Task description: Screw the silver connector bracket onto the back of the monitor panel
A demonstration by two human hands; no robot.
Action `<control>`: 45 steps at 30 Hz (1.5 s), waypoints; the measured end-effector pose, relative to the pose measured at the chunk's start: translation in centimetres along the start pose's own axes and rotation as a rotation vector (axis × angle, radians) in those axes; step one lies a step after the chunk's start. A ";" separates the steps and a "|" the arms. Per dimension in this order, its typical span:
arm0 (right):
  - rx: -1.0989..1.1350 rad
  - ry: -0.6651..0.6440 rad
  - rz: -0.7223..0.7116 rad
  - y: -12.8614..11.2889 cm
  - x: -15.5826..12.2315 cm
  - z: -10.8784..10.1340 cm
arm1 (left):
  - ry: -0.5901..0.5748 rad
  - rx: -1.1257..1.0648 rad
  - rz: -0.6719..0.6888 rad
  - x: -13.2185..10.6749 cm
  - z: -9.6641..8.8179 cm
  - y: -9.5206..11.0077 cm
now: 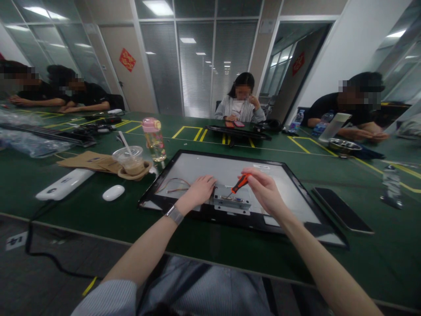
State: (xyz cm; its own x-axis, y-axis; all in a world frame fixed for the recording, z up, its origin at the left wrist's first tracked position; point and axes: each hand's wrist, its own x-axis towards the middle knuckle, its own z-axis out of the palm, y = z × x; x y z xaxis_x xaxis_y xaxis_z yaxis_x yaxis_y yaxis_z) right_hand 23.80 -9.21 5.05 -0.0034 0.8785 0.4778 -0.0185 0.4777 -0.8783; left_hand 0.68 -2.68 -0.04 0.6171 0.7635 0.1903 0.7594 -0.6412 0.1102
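Note:
A monitor panel (190, 164) with a black frame lies face down on the green table in front of me. Fixed at its near edge is a metal bracket (241, 210) with a row of connector ports. My right hand (265, 188) grips an orange and black screwdriver (241, 183) by the end of its handle. The screwdriver leans, its tip down at the bracket's ports; exact contact is too small to make out. My left hand (200, 192) lies with fingers stretched out on the panel, beside the bracket's left end. Thin wires (177, 184) lie left of that hand.
A black phone (342, 210) lies right of the panel. To the left are a white mouse (113, 193), a white power strip (66, 184), an iced drink cup (130, 160) and a pink-lidded bottle (154, 140). Several people sit around the table.

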 end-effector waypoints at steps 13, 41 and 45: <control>0.021 -0.139 -0.012 -0.3 -0.2 -0.2 | 0.010 -0.020 -0.011 0.1 0.3 -0.1; -0.255 0.039 -0.207 -1.4 -0.7 0.6 | 0.011 -0.019 -0.012 0.0 0.1 0.1; -0.255 0.009 -0.219 -1.2 -0.7 0.4 | 0.006 -0.014 -0.007 0.0 0.0 0.1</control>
State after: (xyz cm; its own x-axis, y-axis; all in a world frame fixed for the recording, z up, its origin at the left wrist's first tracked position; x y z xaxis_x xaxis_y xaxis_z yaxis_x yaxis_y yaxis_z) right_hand 23.38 -10.41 5.83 -0.0187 0.7540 0.6566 0.2331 0.6419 -0.7305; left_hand 0.79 -2.77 0.00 0.6104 0.7677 0.1951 0.7608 -0.6368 0.1252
